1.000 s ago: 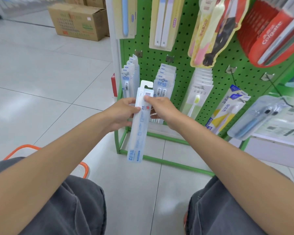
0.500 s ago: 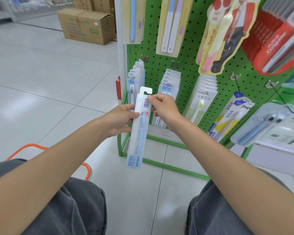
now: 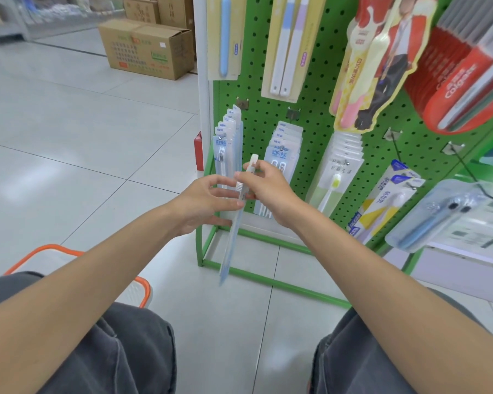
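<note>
1. Our right hand [image 3: 268, 189] pinches a toothbrush pack [image 3: 233, 237] near its top, with thumb and forefinger curled onto it just below the hang tab.
2. Our left hand [image 3: 205, 203] is open. Its fingers are nearly straight and spread, and their tips touch the pack's left side, lower than the right hand's grip.
3. We see the pack edge-on, as a long, thin strip of clear and pale blue plastic. It is tilted, with its top toward the display and its lower end pointing down at the floor tiles. Only the two hands touch it.
4. Just behind the hands stands a green pegboard rack [image 3: 319, 115]. Matching packs hang in rows on a left hook [image 3: 225, 149] and a middle hook [image 3: 282, 157].
5. Further right on the rack hang white packs with a yellow-bristled brush [image 3: 336, 183]. Red Colgate packs [image 3: 453, 81] hang at the upper right.
6. An orange-rimmed basket [image 3: 143, 288] sits on the floor beside our left knee. A cardboard box [image 3: 145, 49] stands well behind, at the upper left.
</note>
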Available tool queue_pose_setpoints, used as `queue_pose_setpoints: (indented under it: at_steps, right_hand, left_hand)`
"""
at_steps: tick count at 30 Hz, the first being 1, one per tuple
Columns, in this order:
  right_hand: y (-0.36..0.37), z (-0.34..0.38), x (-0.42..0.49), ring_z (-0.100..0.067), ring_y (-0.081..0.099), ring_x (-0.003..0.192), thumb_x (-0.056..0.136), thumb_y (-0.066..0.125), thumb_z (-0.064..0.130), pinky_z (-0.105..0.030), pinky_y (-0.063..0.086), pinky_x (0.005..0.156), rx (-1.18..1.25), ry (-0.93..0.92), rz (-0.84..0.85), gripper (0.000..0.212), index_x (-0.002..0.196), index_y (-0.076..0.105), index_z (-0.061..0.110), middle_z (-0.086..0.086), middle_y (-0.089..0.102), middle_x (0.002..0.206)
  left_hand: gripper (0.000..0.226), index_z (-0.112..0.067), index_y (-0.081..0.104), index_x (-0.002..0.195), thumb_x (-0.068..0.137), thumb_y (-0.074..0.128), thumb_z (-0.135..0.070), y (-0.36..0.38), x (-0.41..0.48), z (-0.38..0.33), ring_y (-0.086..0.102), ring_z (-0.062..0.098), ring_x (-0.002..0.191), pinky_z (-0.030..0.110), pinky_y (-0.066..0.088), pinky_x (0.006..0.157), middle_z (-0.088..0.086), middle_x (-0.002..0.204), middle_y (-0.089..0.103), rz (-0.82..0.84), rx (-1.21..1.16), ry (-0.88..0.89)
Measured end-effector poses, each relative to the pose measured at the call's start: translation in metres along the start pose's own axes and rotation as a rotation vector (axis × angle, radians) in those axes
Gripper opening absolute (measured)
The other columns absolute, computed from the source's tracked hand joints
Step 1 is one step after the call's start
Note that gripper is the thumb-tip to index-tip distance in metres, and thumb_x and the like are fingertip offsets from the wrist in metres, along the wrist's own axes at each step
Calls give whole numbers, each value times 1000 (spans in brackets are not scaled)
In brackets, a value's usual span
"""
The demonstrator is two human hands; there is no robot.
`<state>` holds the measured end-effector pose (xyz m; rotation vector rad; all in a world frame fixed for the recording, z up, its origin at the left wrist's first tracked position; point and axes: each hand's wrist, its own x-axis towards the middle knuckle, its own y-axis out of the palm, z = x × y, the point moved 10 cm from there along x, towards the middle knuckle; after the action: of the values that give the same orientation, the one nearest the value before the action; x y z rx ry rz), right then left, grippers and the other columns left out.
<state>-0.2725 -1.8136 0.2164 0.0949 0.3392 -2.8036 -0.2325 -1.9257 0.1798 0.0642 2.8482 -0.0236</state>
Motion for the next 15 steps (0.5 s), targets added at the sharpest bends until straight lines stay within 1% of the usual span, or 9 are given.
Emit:
queue_pose_setpoints:
  at_steps: [2,4,5,6,7,9,10,12,15]
  right_hand:
    - [3,-2,2,-22,62,96,97,49,14,-38,51,95,18,29,27,30,127,53,13,-8,62,118]
    - [3,-1,3,-31,62,109,97,45,8,-48,47,102,7,28,28,22,109,60,17,-13,64,122]
    - [3,2,4,-33,63,108,96,45,7,-50,47,101,-25,7,21,20,98,62,18,-15,67,116]
    - [2,3,6,-32,64,100,96,47,8,-50,49,97,-59,-19,15,19,91,63,15,-15,68,105]
    - [2,5,7,-26,62,87,96,49,8,-46,52,87,-85,-50,8,17,88,64,9,-13,66,93]
    - [-1,12,7,-14,46,67,96,51,10,-30,42,65,-134,-128,-30,17,87,61,-1,-5,52,73]
    - [-3,17,7,-11,40,61,96,52,12,-25,36,59,-167,-163,-57,18,83,59,2,0,46,67]
    - [-4,23,9,-8,35,56,96,53,15,-20,31,52,-246,-216,-109,22,74,53,12,6,41,62]
    - [-2,24,20,-9,31,54,95,48,12,-25,27,53,-237,-236,-181,27,68,44,16,7,37,59]
  left_hand:
    - [48,-23,57,118,78,80,-10,1,0,-2,66,18,105,42,58,86,4,118,62,-14,39,8]
    - [48,-27,56,117,78,81,-13,-4,1,-4,63,19,107,40,55,87,0,117,61,-53,144,18]
    - [47,-26,56,117,79,81,-14,-9,3,-4,62,20,106,41,54,87,1,115,62,-81,188,22]
    - [45,-25,57,116,79,80,-14,-13,5,-3,63,21,103,43,53,89,2,112,63,-111,208,24]
    - [41,-22,58,115,80,79,-14,-17,7,-2,63,22,100,44,54,90,4,109,65,-140,208,25]
    - [32,-15,61,112,84,76,-12,-24,10,0,65,22,95,45,56,89,9,103,67,-188,170,32]
    - [27,-12,62,109,85,74,-11,-28,13,1,65,23,93,45,57,87,11,102,67,-208,138,39]
    - [14,-10,62,100,88,71,-9,-35,18,-2,64,24,92,42,59,81,16,100,65,-251,83,67]
    - [7,-10,63,92,90,69,-10,-48,26,-7,62,23,88,35,59,72,17,99,65,-314,53,103]
